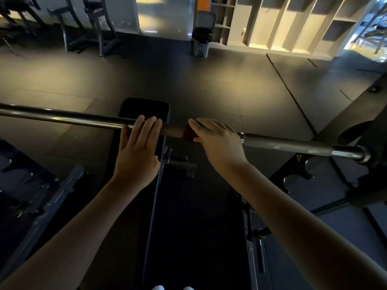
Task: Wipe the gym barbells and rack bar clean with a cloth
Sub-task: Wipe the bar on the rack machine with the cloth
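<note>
Barbell [62, 117]: a long steel bar lying level across the view from left to right, above the bench. The thicker sleeve end [293, 144] runs out to the right towards the dark rack frame [372, 126].
Cloth [188, 133]: small and dark red, wrapped on the bar just inside the sleeve collar. Only its left edge shows from under the right hand.
Right hand [217, 141]: clamped on the cloth, with the fingers lying over the top of the bar and the thumb tucked along the near side, pinning the cloth to the steel.
Left hand [137, 151]: fingers straight and close together, laid flat over the bare bar just left of the cloth. The thumb is apart on the left side, and nothing is gripped.
Bench pad [144, 109]: black, directly under the bar and running away from the person, with its far end showing beyond the hands.
Floor [209, 80]: dark rubber mats with visible seams.
Pedal bin [202, 36]: grey, with a black liner, standing at the far wall.
Cubby shelves [293, 24]: pale open compartments to the right of the bin.
Shoes [159, 287]: white toes at the bottom edge.
</note>
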